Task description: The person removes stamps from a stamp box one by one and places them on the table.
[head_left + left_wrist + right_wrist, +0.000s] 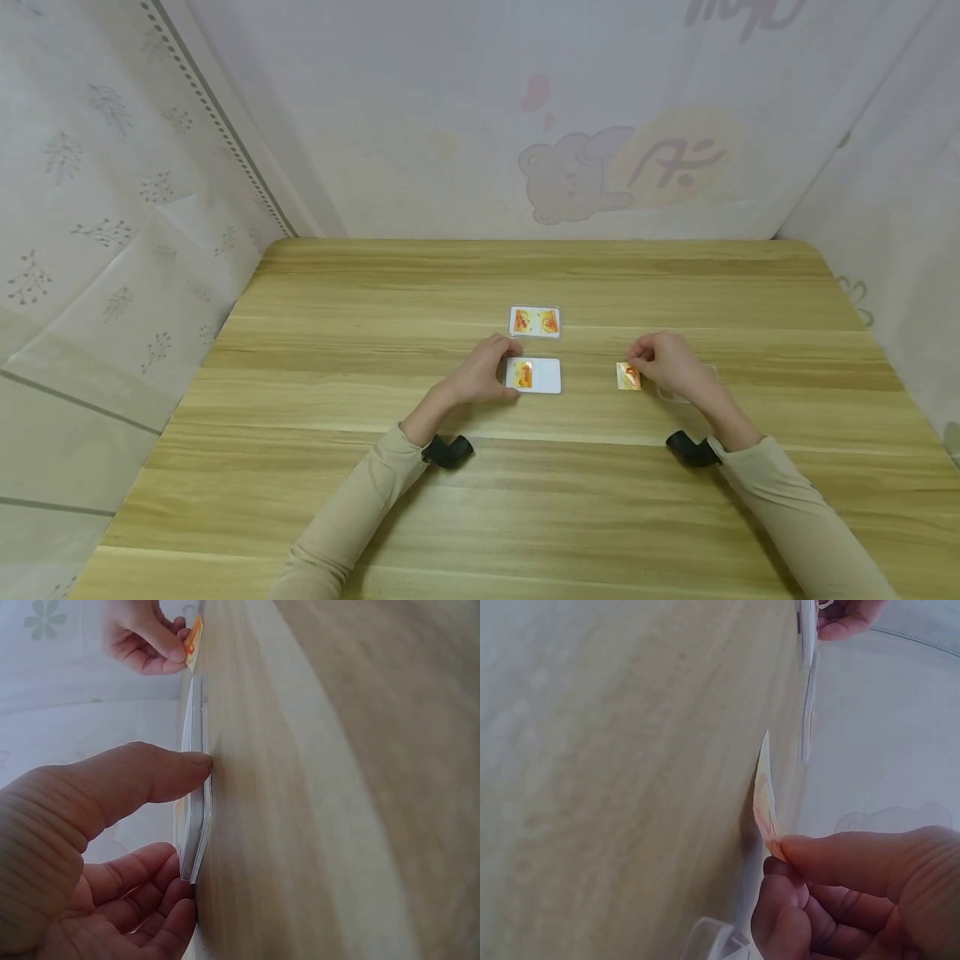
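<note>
My left hand (478, 372) holds a flat white rectangular case (547, 377) by its left end, thumb on the near edge and fingers at the far edge. An orange-and-yellow picture square (522, 375) covers the case's left half; its right half is plain white. To the right, my right hand (670, 363) pinches a thin orange-and-yellow square (627, 377), like a sticker, by one corner between thumb and forefinger. In the right wrist view this thin square (763, 799) appears edge-on and slightly curved, close over the table.
Behind the white case lies a similar flat case (535, 322) with two orange picture squares. A clear plastic container (709, 939) sits partly under my right hand. Wood-grain tabletop (525, 517) surrounds everything, with printed cloth (420, 108) hanging behind it.
</note>
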A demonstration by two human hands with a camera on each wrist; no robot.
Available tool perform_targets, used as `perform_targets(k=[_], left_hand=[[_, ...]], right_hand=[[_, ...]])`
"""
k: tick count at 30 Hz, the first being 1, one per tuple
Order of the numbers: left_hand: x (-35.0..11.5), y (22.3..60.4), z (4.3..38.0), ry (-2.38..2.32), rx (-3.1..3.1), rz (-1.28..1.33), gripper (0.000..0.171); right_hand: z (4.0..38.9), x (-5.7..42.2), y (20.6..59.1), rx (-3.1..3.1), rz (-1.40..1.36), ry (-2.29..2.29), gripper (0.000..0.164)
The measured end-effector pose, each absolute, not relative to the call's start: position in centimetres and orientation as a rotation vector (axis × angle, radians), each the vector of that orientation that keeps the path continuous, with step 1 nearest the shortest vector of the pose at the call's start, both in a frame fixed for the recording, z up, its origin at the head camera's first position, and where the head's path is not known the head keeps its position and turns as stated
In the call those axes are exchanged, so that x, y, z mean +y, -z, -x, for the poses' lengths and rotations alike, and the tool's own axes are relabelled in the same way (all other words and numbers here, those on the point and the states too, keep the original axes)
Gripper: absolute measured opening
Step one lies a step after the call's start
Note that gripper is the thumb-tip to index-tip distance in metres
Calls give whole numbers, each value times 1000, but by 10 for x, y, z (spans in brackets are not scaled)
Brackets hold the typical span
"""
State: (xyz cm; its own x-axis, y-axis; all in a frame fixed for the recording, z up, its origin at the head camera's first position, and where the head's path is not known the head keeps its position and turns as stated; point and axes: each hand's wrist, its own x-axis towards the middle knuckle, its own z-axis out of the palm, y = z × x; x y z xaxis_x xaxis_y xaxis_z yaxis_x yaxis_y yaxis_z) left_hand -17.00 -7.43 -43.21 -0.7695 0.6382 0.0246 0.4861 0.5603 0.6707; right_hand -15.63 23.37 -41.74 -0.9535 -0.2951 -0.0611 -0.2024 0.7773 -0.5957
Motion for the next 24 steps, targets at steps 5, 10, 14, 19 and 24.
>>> perform_targets(k=[5, 10, 14, 19, 24], left_hand=[[-74, 432, 170, -1003, 2575, -944, 58], [-75, 432, 170, -999, 2581, -949, 58], [-75, 433, 170, -1006, 2580, -949, 58], [-74, 432, 170, -1005, 2587, -948, 58], [-74, 432, 169, -1004, 2591, -950, 58]], right_hand=[[158, 232, 419, 2831, 413, 901, 8], [161, 231, 421, 2854, 421, 873, 9], [162, 230, 421, 2861, 423, 868, 9], [161, 228, 420, 2844, 405, 867, 9], [160, 227, 417, 2825, 356, 843, 9]])
